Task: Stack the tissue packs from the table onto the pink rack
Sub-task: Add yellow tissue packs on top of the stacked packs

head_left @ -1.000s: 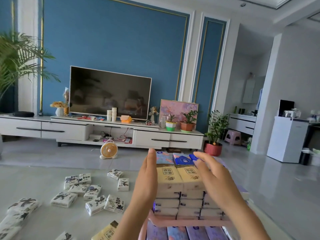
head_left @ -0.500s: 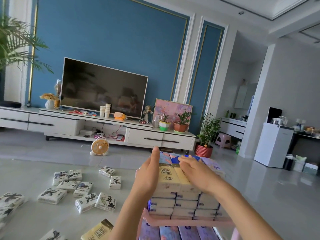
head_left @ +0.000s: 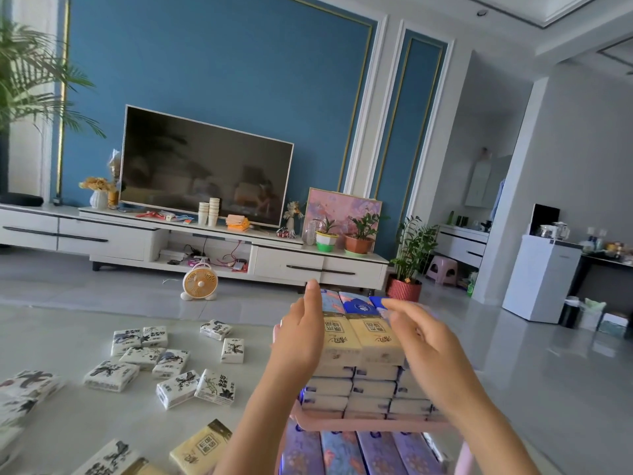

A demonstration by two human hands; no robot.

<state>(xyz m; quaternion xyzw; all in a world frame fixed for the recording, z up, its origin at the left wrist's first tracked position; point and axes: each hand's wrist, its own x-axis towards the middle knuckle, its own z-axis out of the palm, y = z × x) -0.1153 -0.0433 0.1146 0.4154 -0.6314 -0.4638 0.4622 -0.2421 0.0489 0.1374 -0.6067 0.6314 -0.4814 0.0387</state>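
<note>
Left hand (head_left: 301,337) flat against stack (head_left: 371,341) on pink rack (head_left: 370,425), fingers straight, right hand (head_left: 423,344) at stack's right, fingers loosely extended, loose packs (head_left: 171,368) on table (head_left: 51,330).

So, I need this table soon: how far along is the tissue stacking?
Done: the pink plastic rack holds several layers of packs. In hand: the left hand and right hand flank the top yellow tissue packs. Remaining: many white ink-printed packs and a yellow one lie on the grey table.
</note>
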